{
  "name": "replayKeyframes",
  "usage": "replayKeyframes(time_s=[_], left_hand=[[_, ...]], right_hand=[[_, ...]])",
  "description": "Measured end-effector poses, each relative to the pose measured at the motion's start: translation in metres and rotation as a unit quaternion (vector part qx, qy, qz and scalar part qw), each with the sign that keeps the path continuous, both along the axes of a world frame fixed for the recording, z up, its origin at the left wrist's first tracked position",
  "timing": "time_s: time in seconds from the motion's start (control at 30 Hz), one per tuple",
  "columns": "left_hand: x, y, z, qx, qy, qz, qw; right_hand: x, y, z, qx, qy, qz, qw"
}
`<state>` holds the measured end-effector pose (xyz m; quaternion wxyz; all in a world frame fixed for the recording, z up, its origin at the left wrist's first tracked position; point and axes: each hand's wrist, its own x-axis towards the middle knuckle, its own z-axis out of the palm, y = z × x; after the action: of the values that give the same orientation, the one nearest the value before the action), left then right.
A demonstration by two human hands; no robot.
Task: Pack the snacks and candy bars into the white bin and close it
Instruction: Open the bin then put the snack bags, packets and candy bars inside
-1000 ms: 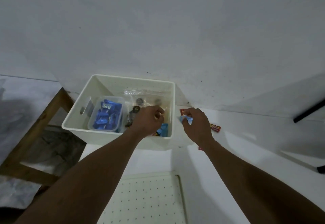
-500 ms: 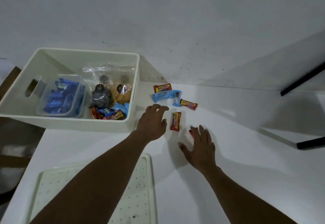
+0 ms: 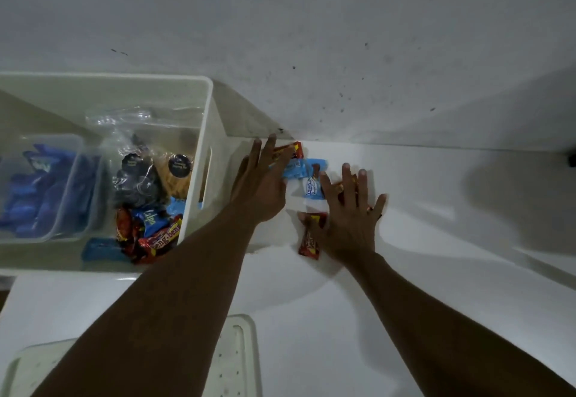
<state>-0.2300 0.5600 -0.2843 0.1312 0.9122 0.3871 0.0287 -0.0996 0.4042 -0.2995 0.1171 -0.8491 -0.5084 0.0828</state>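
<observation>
The white bin (image 3: 208, 122) stands open at the left, holding a clear tub of blue packets (image 3: 40, 187), clear snack bags (image 3: 149, 175) and red and blue candy bars (image 3: 149, 234). To its right, several small bars lie on the white table by the wall. My left hand (image 3: 261, 184) lies flat with spread fingers over a red bar (image 3: 296, 151) and a blue bar (image 3: 299, 169). My right hand (image 3: 349, 209) rests open, palm down, partly covering a red bar (image 3: 310, 237); a white-blue wrapper (image 3: 311, 192) lies between the hands.
The bin's perforated white lid (image 3: 240, 359) lies flat at the table's near edge, under my left forearm. The white wall (image 3: 311, 38) rises right behind the bars. A dark object (image 3: 572, 159) shows at the far right edge.
Both hands moved forward from the bin and table front onto the loose bars by the wall. The view shifted right and closer, with the bin now at the left.
</observation>
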Motion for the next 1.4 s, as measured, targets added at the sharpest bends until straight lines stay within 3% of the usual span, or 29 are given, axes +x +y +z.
replayKeyframes(time_s=[0.1,0.23,0.53,0.87,1.1,1.4], left_hand=[[0.001,0.007,-0.011,-0.004,0.028,-0.051,0.998],[0.000,-0.003,-0.002,0.005,0.009,-0.023,1.000],[-0.042,-0.089,0.008,-0.165,-0.022,0.084,0.982],[-0.059,-0.113,0.011,-0.160,-0.018,0.078,0.984],[-0.021,-0.143,0.013,-0.080,0.018,0.014,0.997],[0.001,-0.155,-0.002,-0.054,0.038,-0.008,0.998]], right_hand=[[0.017,0.011,-0.002,-0.044,-0.009,0.059,0.997],[0.014,0.004,0.003,-0.024,-0.020,0.063,0.998],[-0.027,-0.064,0.005,0.006,0.020,0.045,0.999],[-0.046,-0.114,0.007,-0.007,-0.019,0.084,0.996],[-0.006,-0.132,-0.002,0.041,-0.039,0.067,0.996],[0.011,-0.130,0.000,0.042,0.046,0.001,0.998]])
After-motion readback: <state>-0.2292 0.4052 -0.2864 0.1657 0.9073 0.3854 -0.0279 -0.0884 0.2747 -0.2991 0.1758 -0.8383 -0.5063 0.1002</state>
